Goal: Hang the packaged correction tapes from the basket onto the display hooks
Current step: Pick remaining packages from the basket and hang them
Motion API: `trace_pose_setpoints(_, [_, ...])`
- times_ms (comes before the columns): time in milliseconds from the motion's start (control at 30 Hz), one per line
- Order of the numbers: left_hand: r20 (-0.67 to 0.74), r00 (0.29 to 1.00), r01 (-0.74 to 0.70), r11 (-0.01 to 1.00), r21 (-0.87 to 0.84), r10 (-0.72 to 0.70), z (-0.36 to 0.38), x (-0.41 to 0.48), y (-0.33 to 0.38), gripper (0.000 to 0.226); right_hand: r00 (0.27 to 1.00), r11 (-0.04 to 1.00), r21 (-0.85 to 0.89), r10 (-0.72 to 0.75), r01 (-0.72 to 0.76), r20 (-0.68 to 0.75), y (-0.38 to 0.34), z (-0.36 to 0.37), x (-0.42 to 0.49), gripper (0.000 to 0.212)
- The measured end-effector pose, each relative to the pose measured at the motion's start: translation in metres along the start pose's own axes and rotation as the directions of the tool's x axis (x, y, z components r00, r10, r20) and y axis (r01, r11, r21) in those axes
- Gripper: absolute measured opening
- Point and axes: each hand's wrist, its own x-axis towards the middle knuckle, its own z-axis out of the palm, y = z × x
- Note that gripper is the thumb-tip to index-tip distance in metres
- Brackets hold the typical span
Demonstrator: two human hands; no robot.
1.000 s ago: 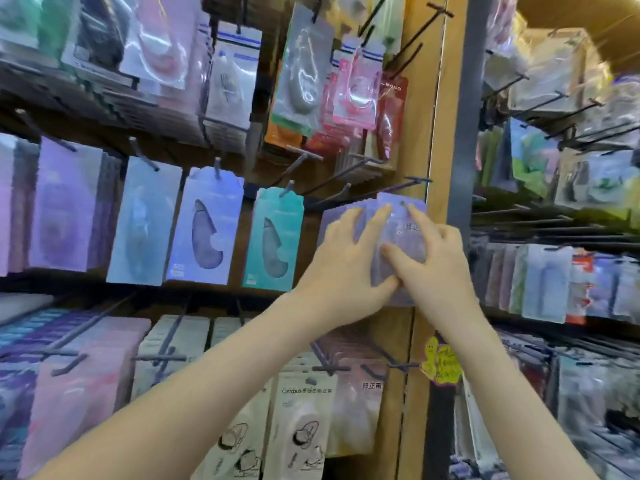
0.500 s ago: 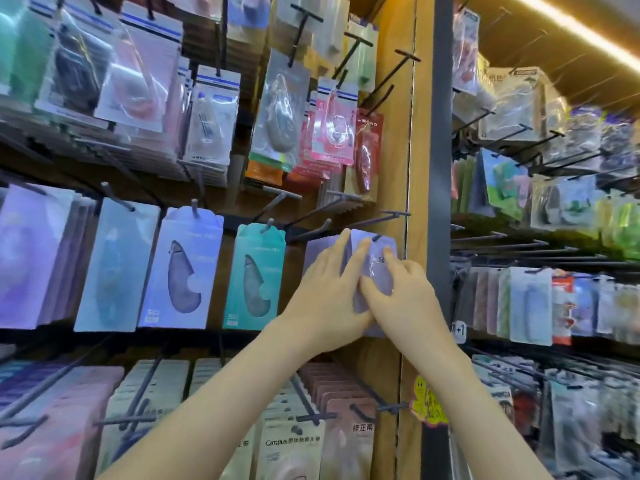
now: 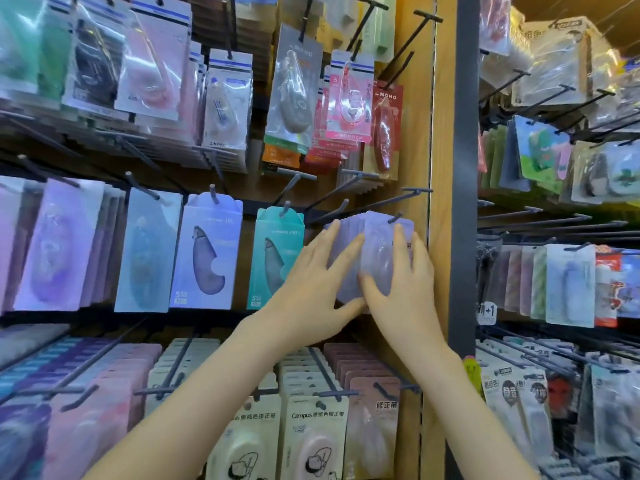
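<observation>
Left hand [image 3: 311,285] is spread flat, fingers straight, against the left side of the stack of pale lilac card-and-plastic correction tape packs [image 3: 379,251]. The right hand [image 3: 408,285] is laid on the front pack too: fingers up its right edge, thumb across the clear blister. Neither one looks clamped on, more like pressing than gripping.

What's different from a second ago: both hands were pinching the front pack then and lining it up. Now the fingers have flattened out, and the tip of the dark metal display hook [image 3: 394,218] pokes out through the hole at 12 o'clock on the stack. So I'd say this pack is on and just getting squared up against the ones behind it.

The stack sits at the far right of the middle row, at 3 o'clock from the teal card pack [image 3: 278,258], and just beside the wooden side panel [image 3: 438,133].

For the task, this batch is basically hung. My guess is the next move is letting go and reaching back down for more. The basket isn't in view, so no clue how many are left.
</observation>
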Motion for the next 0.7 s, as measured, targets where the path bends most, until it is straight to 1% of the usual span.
trace_pose_setpoints(33, [-0.047, 0.999, 0.003, 1.000, -0.009, -0.003, -0.008, -0.012, 0.000, 0.068, 0.997, 0.998, 0.015, -0.055, 0.056, -0.058, -0.009, -0.001, -0.006, 0.073])
trace_pose_setpoints(67, [-0.106, 0.994, 0.031, 0.999, -0.043, -0.035, -0.015, -0.028, 0.002, 0.060, 0.989, 0.991, 0.059, -0.110, 0.116, -0.097, -0.020, -0.003, -0.014, 0.069])
trace_pose_setpoints(100, [-0.171, 0.980, 0.081, 0.992, -0.096, -0.097, -0.022, -0.046, 0.004, 0.053, 0.982, 0.976, 0.131, -0.161, 0.173, -0.100, -0.034, -0.003, -0.025, 0.065])
trace_pose_setpoints(167, [-0.298, 0.933, 0.148, 0.970, -0.193, -0.202, -0.038, -0.085, 0.007, 0.044, 0.958, 0.914, 0.291, -0.286, 0.284, -0.038, -0.066, 0.002, -0.053, 0.056])
trace_pose_setpoints(200, [-0.344, 0.910, 0.170, 0.964, -0.205, -0.234, -0.046, -0.105, 0.006, 0.043, 0.937, 0.881, 0.342, -0.348, 0.329, -0.003, -0.082, 0.008, -0.068, 0.053])
trace_pose_setpoints(267, [-0.370, 0.881, 0.228, 0.950, -0.212, -0.294, -0.063, -0.147, -0.001, 0.045, 0.903, 0.830, 0.417, -0.427, 0.371, 0.048, -0.117, 0.027, -0.099, 0.048])
trace_pose_setpoints(333, [-0.366, 0.857, 0.309, 0.931, -0.194, -0.361, -0.084, -0.193, -0.016, 0.043, 0.883, 0.790, 0.511, -0.454, 0.337, 0.121, -0.154, 0.052, -0.133, 0.047])
trace_pose_setpoints(400, [-0.327, 0.823, 0.436, 0.885, -0.160, -0.465, -0.113, -0.246, -0.032, 0.031, 0.851, 0.748, 0.610, -0.477, 0.261, 0.220, -0.199, 0.080, -0.174, 0.051])
trace_pose_setpoints(433, [-0.300, 0.803, 0.505, 0.855, -0.116, -0.515, -0.129, -0.275, -0.041, 0.025, 0.826, 0.728, 0.652, -0.490, 0.212, 0.278, -0.225, 0.093, -0.196, 0.055])
trace_pose_setpoints(500, [-0.261, 0.743, 0.638, 0.770, -0.001, -0.616, -0.166, -0.341, -0.060, 0.023, 0.758, 0.681, 0.728, -0.518, 0.085, 0.397, -0.276, 0.120, -0.247, 0.058])
trace_pose_setpoints(567, [-0.213, 0.670, 0.738, 0.668, 0.093, -0.711, -0.202, -0.416, -0.076, 0.025, 0.649, 0.651, 0.757, -0.557, -0.044, 0.517, -0.325, 0.143, -0.301, 0.055])
trace_pose_setpoints(633, [-0.137, 0.592, 0.803, 0.566, 0.187, -0.794, -0.231, -0.496, -0.087, 0.027, 0.505, 0.662, 0.740, -0.601, -0.120, 0.619, -0.366, 0.168, -0.359, 0.052])
trace_pose_setpoints(667, [-0.090, 0.532, 0.835, 0.504, 0.221, -0.842, -0.243, -0.535, -0.088, 0.028, 0.440, 0.673, 0.724, -0.610, -0.150, 0.659, -0.385, 0.179, -0.389, 0.051])
trace_pose_setpoints(700, [-0.045, 0.446, 0.871, 0.422, 0.251, -0.894, -0.251, -0.573, -0.091, 0.029, 0.381, 0.686, 0.706, -0.615, -0.172, 0.691, -0.402, 0.189, -0.417, 0.051])
